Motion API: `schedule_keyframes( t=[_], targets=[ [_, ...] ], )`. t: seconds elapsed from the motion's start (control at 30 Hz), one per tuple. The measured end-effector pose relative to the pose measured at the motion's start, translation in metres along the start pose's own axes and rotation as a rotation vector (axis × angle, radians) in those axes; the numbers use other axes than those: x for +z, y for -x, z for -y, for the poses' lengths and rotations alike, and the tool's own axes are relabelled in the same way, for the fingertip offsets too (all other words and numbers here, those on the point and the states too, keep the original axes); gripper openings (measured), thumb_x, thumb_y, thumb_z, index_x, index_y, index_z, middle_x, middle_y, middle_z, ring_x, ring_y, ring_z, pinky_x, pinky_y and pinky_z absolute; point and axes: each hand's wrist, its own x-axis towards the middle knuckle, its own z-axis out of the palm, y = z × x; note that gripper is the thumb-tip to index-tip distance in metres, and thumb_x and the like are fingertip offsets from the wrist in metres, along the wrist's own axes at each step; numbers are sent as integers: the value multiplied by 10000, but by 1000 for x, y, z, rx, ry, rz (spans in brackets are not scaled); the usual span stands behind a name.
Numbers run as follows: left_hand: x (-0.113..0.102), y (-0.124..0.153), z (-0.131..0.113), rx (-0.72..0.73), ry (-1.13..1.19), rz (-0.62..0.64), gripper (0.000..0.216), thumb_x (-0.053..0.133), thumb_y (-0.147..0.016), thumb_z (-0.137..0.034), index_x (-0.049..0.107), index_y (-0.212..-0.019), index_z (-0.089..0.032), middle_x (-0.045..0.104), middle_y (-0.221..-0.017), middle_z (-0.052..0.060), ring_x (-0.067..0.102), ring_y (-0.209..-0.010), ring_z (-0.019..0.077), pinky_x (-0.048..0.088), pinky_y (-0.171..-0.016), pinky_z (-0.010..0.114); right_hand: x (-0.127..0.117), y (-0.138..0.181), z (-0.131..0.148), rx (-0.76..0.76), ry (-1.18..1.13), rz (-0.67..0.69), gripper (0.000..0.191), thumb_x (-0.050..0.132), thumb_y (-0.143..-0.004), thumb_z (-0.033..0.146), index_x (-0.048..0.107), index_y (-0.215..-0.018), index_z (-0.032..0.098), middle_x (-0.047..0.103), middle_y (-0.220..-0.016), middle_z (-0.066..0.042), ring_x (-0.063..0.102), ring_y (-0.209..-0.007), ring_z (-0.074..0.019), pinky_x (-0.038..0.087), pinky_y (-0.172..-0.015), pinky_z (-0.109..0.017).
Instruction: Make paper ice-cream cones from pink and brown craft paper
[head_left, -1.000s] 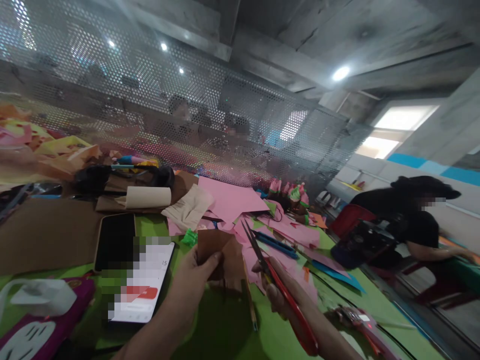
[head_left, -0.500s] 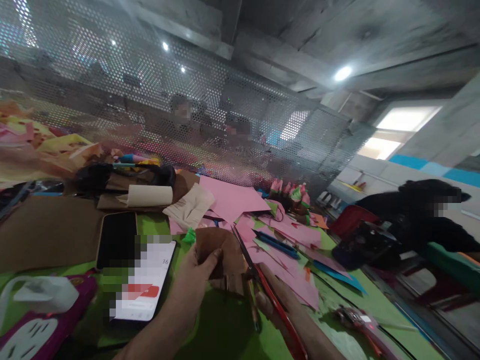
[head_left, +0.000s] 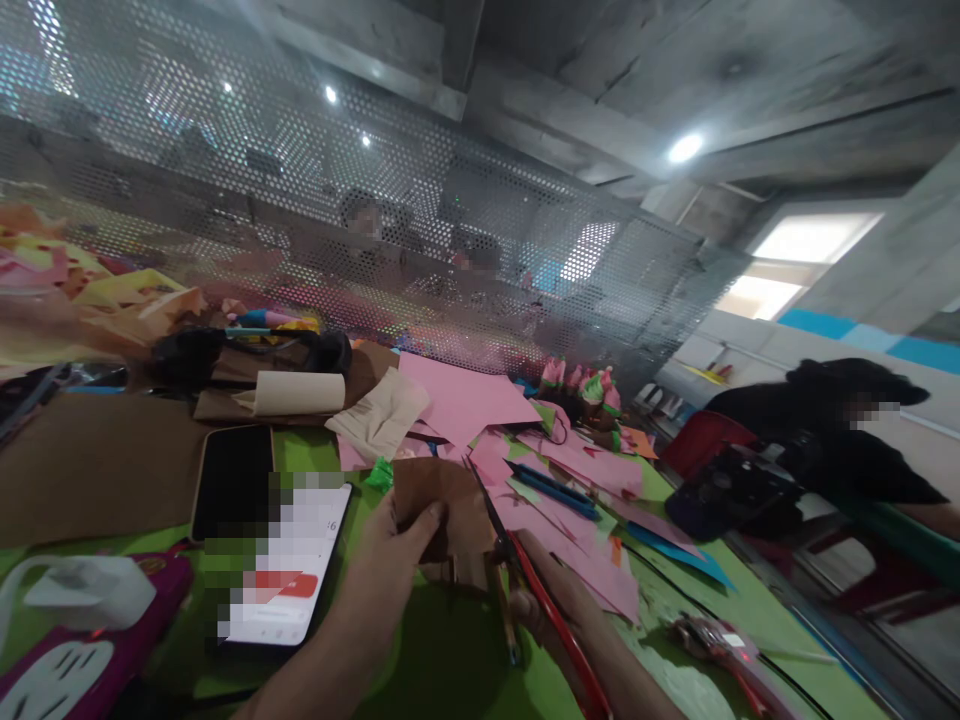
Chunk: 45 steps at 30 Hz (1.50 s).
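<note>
My left hand [head_left: 394,565] pinches a folded piece of brown paper [head_left: 442,500], thumb on top, just above the green table [head_left: 450,670]. My right hand [head_left: 562,615] grips red-handled scissors [head_left: 525,575], whose dark blades point up and left along the right edge of the brown paper. Both hands are low in the middle of the view. Whether the blades touch the paper is unclear.
Two phones [head_left: 255,540] lie left of my left hand, with a pink pouch [head_left: 82,640] beyond. Pink paper sheets [head_left: 465,400], blue pens [head_left: 555,490], a paper roll [head_left: 289,392] and brown card [head_left: 90,460] cover the table. A person in black [head_left: 832,430] sits at right. A perforated metal screen [head_left: 375,220] backs the table.
The scissors moved left from a gap beside the brown paper to lie against its right edge. My left hand has kept the paper almost still.
</note>
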Motion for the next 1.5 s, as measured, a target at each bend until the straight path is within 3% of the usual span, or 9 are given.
schedule_keyframes(
  t=[0.23, 0.4, 0.6, 0.8, 1.17, 1.4, 1.5],
  targets=[
    [-1, 1, 2, 19, -21, -3, 396, 771, -694, -257, 674, -1057, -133, 764, -1044, 124, 711, -958, 270, 555, -785, 324, 2, -4, -21, 19, 87, -79, 538, 451, -830, 742, 547, -936, 223, 428, -676, 39, 373, -563, -125, 305, -482, -224],
    [-3, -2, 5, 12, -21, -2, 368, 759, -715, -248, 678, -1058, -145, 768, -1028, 108, 716, -931, 250, 549, -805, 324, -2, -4, -33, -11, 152, -87, 490, 475, -845, 690, 552, -970, 222, 452, -693, 33, 390, -582, -129, 315, -511, -232],
    [-4, -4, 5, 25, -51, 9, 368, 741, -741, -253, 668, -1084, -143, 765, -1042, 105, 706, -957, 253, 541, -842, 339, -7, -5, -40, -28, 218, -97, 534, 473, -836, 704, 566, -1023, 211, 366, -632, 59, 310, -534, -113, 235, -478, -230],
    [-3, -2, 3, 13, -47, 12, 378, 759, -725, -263, 676, -1076, -149, 762, -1052, 107, 703, -962, 251, 539, -837, 334, -12, -3, -39, -3, 264, -68, 434, 494, -837, 641, 532, -898, 213, 413, -628, 58, 342, -551, -120, 250, -503, -237],
    [-4, -4, 5, 50, -33, 13, 428, 821, -633, -312, 701, -1007, -144, 778, -985, 100, 711, -928, 259, 552, -801, 331, -20, 0, -29, 43, 289, -69, 379, 568, -801, 605, 556, -843, 229, 513, -665, 40, 418, -588, -139, 319, -542, -233],
    [-6, -7, 8, 52, -14, -6, 443, 833, -626, -291, 697, -1025, -155, 776, -997, 90, 708, -948, 253, 546, -827, 325, -20, -1, -40, 17, 251, -155, 462, 585, -771, 661, 645, -932, 233, 520, -643, 29, 440, -569, -141, 360, -532, -238],
    [-6, -5, 5, 43, -53, -6, 419, 811, -664, -281, 694, -1041, -141, 772, -1005, 102, 709, -933, 253, 549, -822, 327, -20, -1, -37, 23, 228, -118, 478, 538, -817, 667, 620, -978, 224, 499, -643, 34, 446, -529, -126, 375, -504, -235]
  ],
)
